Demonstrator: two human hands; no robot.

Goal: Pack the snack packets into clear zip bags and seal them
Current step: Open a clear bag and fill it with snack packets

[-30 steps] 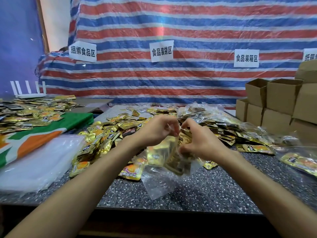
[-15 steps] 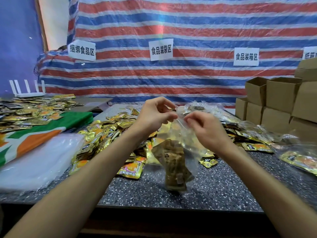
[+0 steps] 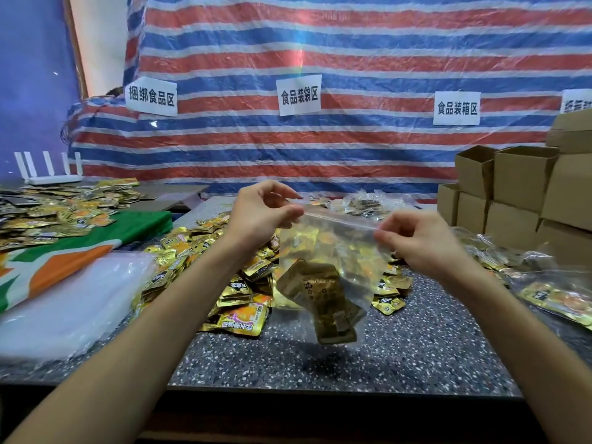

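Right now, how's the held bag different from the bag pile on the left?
The zip bag hangs in the air, pinched by the left hand and right hand; the stack of empty bags lies flat on the table. The zip bag holds snack packets; the stack holds none. Both are clear plastic.

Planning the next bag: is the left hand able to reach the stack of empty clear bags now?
Likely not yet: the left hand pinches the zip bag at its top. The stack lies uncovered, nothing blocking it.
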